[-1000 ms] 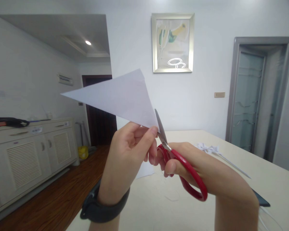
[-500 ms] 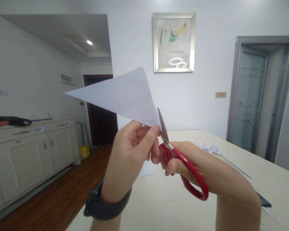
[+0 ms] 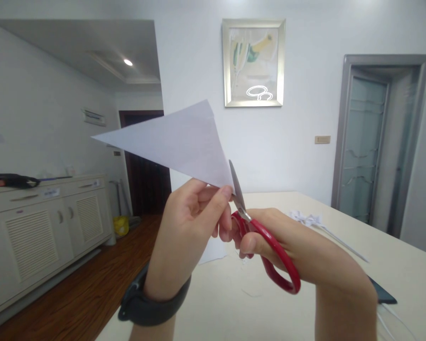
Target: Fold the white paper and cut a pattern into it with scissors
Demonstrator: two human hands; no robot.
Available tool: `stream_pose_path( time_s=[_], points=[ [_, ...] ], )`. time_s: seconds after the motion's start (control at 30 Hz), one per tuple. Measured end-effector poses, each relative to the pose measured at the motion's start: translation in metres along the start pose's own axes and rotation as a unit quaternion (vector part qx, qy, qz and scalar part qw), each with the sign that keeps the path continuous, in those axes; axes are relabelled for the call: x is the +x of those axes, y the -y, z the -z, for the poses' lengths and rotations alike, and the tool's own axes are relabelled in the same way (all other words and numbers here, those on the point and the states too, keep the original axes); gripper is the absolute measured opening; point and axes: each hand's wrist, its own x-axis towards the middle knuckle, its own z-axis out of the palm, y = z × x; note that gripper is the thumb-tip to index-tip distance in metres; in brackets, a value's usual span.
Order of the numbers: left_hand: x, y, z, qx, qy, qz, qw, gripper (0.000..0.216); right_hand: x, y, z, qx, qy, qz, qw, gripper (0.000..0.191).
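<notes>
My left hand (image 3: pixel 190 222) pinches the lower corner of a white paper folded into a triangle (image 3: pixel 177 142), held up in front of me. A dark band circles that wrist. My right hand (image 3: pixel 287 246) grips red-handled scissors (image 3: pixel 266 246), fingers through the loops. The steel blades point up and touch the paper's right edge just beside my left fingertips. The blades look nearly closed.
A cream table (image 3: pixel 341 274) lies below, with white paper scraps (image 3: pixel 307 219) at the right and a dark flat object (image 3: pixel 383 292) by my right forearm. A white cabinet (image 3: pixel 46 227) stands at the left over a wooden floor. A framed picture (image 3: pixel 253 61) hangs ahead.
Almost nothing differs; both hands, paper and scissors hold the same pose, with only a slight shift of the view.
</notes>
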Motion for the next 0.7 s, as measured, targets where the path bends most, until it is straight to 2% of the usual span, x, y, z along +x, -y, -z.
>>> stream_pose_path(
  time_s=[0.43,0.7],
  points=[
    [-0.0008,0.0009,0.0013,-0.004,0.005,-0.007,1.0,0.021,-0.0012,-0.0004,-0.0004,0.012,0.01,0.005,1.0,0.038],
    [0.0007,0.0008,0.001,-0.006,0.009,-0.02,1.0,0.022,0.0023,-0.0007,0.0,0.014,0.018,0.004,1.0,0.026]
  ],
)
